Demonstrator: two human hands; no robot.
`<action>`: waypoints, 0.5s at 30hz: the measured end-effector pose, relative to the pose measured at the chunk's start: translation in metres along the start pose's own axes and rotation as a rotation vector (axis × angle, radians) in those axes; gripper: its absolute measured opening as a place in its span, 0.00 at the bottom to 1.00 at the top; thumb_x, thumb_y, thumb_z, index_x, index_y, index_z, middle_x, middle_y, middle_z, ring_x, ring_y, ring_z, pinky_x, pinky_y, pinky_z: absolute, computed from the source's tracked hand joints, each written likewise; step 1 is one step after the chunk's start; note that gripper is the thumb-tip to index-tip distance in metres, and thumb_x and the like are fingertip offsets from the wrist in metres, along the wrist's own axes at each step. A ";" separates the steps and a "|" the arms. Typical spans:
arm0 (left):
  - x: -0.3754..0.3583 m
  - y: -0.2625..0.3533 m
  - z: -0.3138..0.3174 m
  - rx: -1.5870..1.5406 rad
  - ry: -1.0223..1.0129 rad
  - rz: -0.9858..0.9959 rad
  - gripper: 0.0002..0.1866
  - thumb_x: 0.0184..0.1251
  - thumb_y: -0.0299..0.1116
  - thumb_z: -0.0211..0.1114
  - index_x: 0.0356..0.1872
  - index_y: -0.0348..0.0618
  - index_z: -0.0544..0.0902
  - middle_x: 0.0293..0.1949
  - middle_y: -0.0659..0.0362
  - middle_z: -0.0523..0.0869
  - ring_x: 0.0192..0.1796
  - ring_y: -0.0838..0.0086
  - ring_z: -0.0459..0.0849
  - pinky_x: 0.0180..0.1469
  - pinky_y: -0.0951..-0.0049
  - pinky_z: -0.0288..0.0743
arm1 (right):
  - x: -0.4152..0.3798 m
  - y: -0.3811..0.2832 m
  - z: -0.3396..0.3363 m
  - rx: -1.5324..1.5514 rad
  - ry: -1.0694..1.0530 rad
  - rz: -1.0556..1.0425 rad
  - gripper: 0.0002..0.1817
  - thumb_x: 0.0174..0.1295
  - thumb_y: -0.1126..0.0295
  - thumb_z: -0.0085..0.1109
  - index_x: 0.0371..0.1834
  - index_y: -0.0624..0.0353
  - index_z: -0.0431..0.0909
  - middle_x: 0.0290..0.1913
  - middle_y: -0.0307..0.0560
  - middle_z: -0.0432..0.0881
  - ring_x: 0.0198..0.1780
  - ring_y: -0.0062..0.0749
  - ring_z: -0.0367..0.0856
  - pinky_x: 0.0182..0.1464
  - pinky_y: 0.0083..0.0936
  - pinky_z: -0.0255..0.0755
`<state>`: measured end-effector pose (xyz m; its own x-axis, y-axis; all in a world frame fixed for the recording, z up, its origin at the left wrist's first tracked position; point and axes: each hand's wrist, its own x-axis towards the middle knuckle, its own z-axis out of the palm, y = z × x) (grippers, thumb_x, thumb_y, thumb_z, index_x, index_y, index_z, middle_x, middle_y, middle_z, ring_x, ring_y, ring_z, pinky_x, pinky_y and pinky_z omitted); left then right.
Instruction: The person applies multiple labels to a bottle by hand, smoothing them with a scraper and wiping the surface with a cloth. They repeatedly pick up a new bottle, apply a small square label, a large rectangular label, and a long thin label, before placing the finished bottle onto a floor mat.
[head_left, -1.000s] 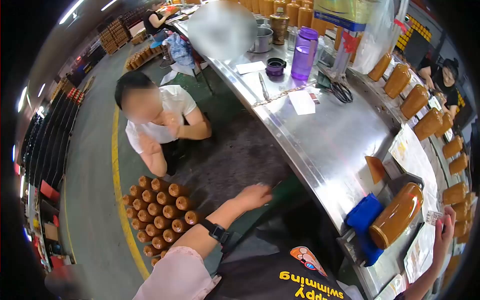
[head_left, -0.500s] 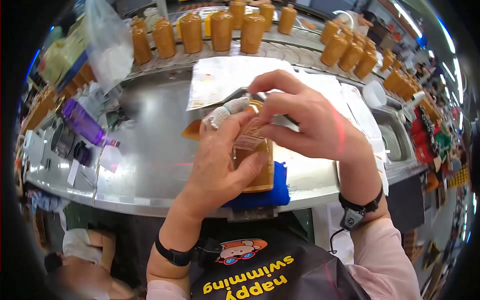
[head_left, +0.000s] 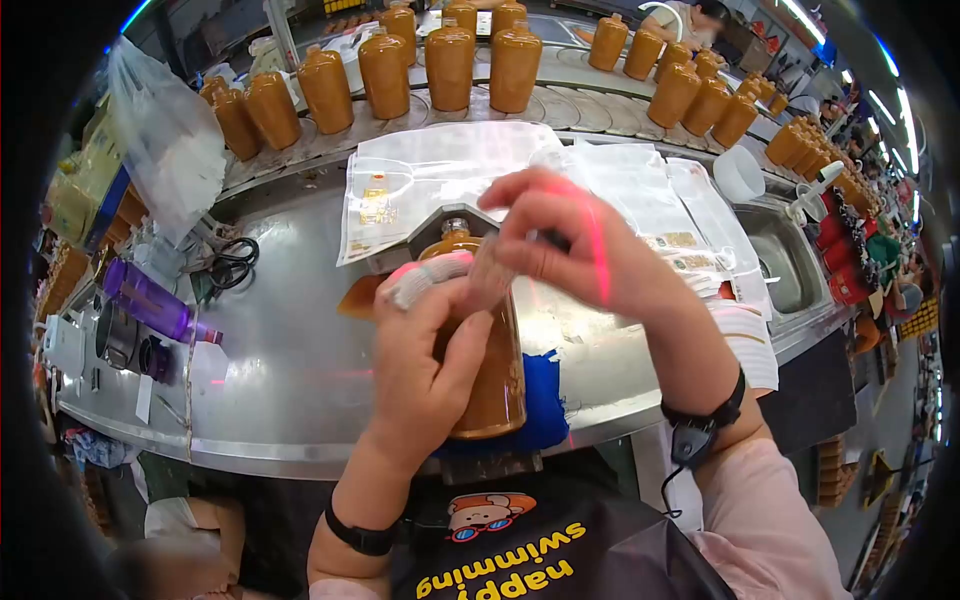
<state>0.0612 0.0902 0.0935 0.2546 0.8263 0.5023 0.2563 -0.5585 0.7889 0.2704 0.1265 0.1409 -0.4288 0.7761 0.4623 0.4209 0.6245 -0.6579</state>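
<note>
A brown glazed bottle (head_left: 492, 395) lies on its back, neck away from me, against a grey angled metal holder (head_left: 455, 212), its lower end on a blue cloth (head_left: 545, 400). My left hand (head_left: 425, 370) is over the bottle's left side, with a white fabric wrap (head_left: 425, 278) around one finger. Between its thumb and fingers is a small see-through label (head_left: 487, 278), blurred by motion. My right hand (head_left: 575, 245) pinches the label's upper right edge, its other fingers curled above. A red laser line crosses that hand.
White printed cloth bags (head_left: 440, 160) lie behind the holder. Upright brown bottles (head_left: 450, 65) line the conveyor (head_left: 420, 125) beyond. A purple bottle (head_left: 150, 300) and a plastic bag (head_left: 165, 140) are at left, a sink (head_left: 790, 260) at right. A person sits at lower left.
My view has shifted, showing more of the bottle and holder. The label has come up off the bottle's face between my hands, and my right hand has moved slightly left.
</note>
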 end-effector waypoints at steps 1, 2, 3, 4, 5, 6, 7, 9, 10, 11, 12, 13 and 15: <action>-0.003 -0.003 -0.002 0.013 0.046 0.034 0.13 0.63 0.29 0.63 0.48 0.39 0.83 0.51 0.50 0.83 0.59 0.56 0.74 0.63 0.60 0.63 | 0.011 0.016 -0.006 -0.034 0.017 -0.020 0.10 0.64 0.65 0.64 0.35 0.61 0.78 0.53 0.48 0.77 0.53 0.35 0.76 0.54 0.29 0.70; -0.012 -0.008 -0.013 0.086 -0.028 -0.031 0.23 0.62 0.30 0.64 0.59 0.37 0.76 0.60 0.45 0.77 0.64 0.54 0.71 0.68 0.59 0.59 | 0.027 0.037 -0.011 -0.147 0.033 0.023 0.11 0.64 0.64 0.64 0.34 0.60 0.77 0.53 0.49 0.77 0.54 0.37 0.76 0.55 0.30 0.70; -0.019 -0.013 -0.017 0.058 -0.012 -0.047 0.25 0.62 0.31 0.64 0.61 0.36 0.74 0.61 0.44 0.76 0.66 0.53 0.70 0.69 0.59 0.58 | 0.047 0.055 -0.022 -0.231 -0.052 0.158 0.12 0.64 0.63 0.63 0.33 0.59 0.76 0.52 0.49 0.77 0.54 0.39 0.76 0.56 0.30 0.70; -0.026 -0.019 -0.017 0.029 0.003 -0.063 0.27 0.63 0.32 0.64 0.63 0.35 0.72 0.63 0.43 0.74 0.67 0.53 0.69 0.70 0.58 0.58 | 0.064 0.098 -0.022 -0.332 0.000 0.066 0.13 0.60 0.58 0.66 0.37 0.57 0.81 0.45 0.52 0.78 0.48 0.44 0.78 0.50 0.36 0.73; -0.033 -0.027 -0.019 0.000 0.016 -0.078 0.29 0.63 0.33 0.64 0.65 0.34 0.70 0.64 0.42 0.72 0.68 0.52 0.68 0.71 0.58 0.57 | 0.081 0.132 -0.023 -0.444 -0.083 0.107 0.14 0.61 0.57 0.65 0.38 0.57 0.82 0.47 0.53 0.77 0.50 0.45 0.77 0.51 0.39 0.73; -0.041 -0.040 -0.022 -0.016 -0.063 -0.101 0.39 0.65 0.45 0.65 0.70 0.30 0.62 0.67 0.39 0.68 0.71 0.50 0.65 0.72 0.57 0.54 | 0.091 0.156 -0.019 -0.556 -0.167 0.149 0.15 0.61 0.56 0.63 0.39 0.57 0.82 0.50 0.53 0.77 0.53 0.46 0.76 0.51 0.42 0.74; -0.046 -0.041 -0.021 -0.058 -0.115 -0.109 0.42 0.65 0.50 0.65 0.70 0.29 0.61 0.67 0.39 0.67 0.71 0.49 0.64 0.72 0.56 0.54 | 0.090 0.171 -0.009 -0.663 -0.180 0.236 0.14 0.62 0.57 0.62 0.39 0.57 0.82 0.51 0.54 0.76 0.54 0.47 0.75 0.52 0.44 0.74; -0.053 -0.043 -0.024 -0.147 -0.217 -0.136 0.49 0.64 0.59 0.64 0.72 0.28 0.58 0.69 0.38 0.65 0.72 0.48 0.63 0.72 0.56 0.54 | 0.095 0.183 0.008 -0.872 -0.220 0.419 0.14 0.62 0.57 0.60 0.41 0.56 0.82 0.55 0.55 0.74 0.57 0.49 0.74 0.52 0.47 0.75; -0.056 -0.048 -0.025 -0.152 -0.281 -0.152 0.59 0.57 0.67 0.64 0.73 0.25 0.51 0.70 0.36 0.63 0.72 0.45 0.61 0.73 0.52 0.50 | 0.096 0.189 0.009 -0.869 -0.204 0.421 0.13 0.63 0.58 0.59 0.42 0.55 0.83 0.58 0.54 0.72 0.58 0.53 0.72 0.54 0.51 0.75; -0.057 -0.049 -0.028 -0.086 -0.330 -0.122 0.60 0.56 0.67 0.65 0.73 0.25 0.50 0.70 0.36 0.62 0.73 0.45 0.61 0.73 0.51 0.49 | 0.096 0.186 0.008 -0.869 -0.175 0.353 0.13 0.62 0.58 0.59 0.42 0.55 0.83 0.57 0.53 0.72 0.58 0.53 0.72 0.53 0.50 0.75; -0.059 -0.048 -0.031 -0.023 -0.378 -0.096 0.61 0.56 0.67 0.65 0.73 0.25 0.48 0.70 0.35 0.62 0.73 0.44 0.61 0.73 0.49 0.47 | 0.093 0.182 0.005 -0.866 -0.151 0.285 0.13 0.62 0.59 0.59 0.42 0.55 0.83 0.57 0.53 0.72 0.58 0.53 0.73 0.53 0.50 0.75; -0.062 -0.046 -0.034 0.039 -0.432 -0.072 0.63 0.55 0.67 0.66 0.74 0.24 0.46 0.70 0.35 0.61 0.73 0.43 0.60 0.74 0.48 0.45 | 0.089 0.176 0.001 -0.861 -0.126 0.223 0.13 0.62 0.59 0.59 0.42 0.54 0.83 0.57 0.52 0.72 0.57 0.53 0.73 0.53 0.50 0.75; -0.063 -0.044 -0.030 0.178 -0.441 -0.005 0.66 0.52 0.65 0.69 0.74 0.24 0.42 0.72 0.36 0.60 0.73 0.44 0.61 0.73 0.47 0.45 | 0.075 0.147 -0.009 -0.817 -0.037 0.041 0.12 0.62 0.60 0.60 0.39 0.56 0.82 0.54 0.51 0.74 0.55 0.52 0.74 0.53 0.48 0.75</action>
<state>0.0062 0.0653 0.0375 0.6144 0.7413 0.2702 0.4049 -0.5902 0.6984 0.3074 0.2777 0.0847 -0.4205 0.8052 0.4181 0.8804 0.4735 -0.0265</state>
